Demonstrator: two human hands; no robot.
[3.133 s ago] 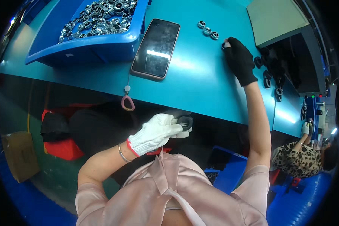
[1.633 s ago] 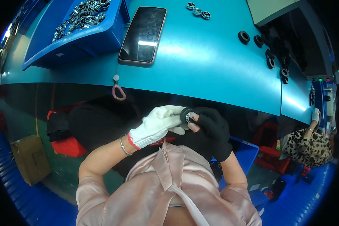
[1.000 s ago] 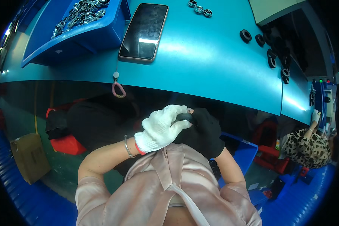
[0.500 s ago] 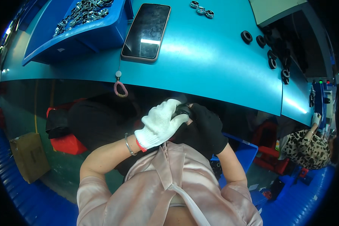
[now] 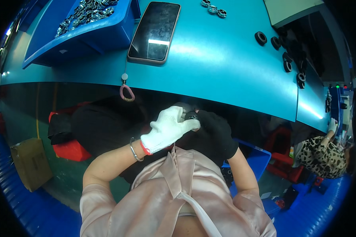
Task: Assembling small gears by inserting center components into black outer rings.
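Note:
My left hand (image 5: 167,128), in a white knitted glove with a red cuff, is closed, thumb and fingers around a small black round part (image 5: 192,115). Some silvery lines glint on that part. My right hand (image 5: 214,132) wears a black glove and is closed against the part's other side; a bare fingertip shows, but most of its fingers are lost against the dark background. Both hands are together over my lap, just in front of the table edge.
On the turquoise table (image 5: 213,67) are a phone (image 5: 154,33), small metal parts (image 5: 213,9) and black rings (image 5: 261,38). A blue bin (image 5: 83,39) holds many metal parts. A pink loop (image 5: 126,93) hangs at the table edge. A co-worker (image 5: 322,156) sits at right.
Both hands have shifted slightly, and the black part has turned between them so that silvery lines now show on it.

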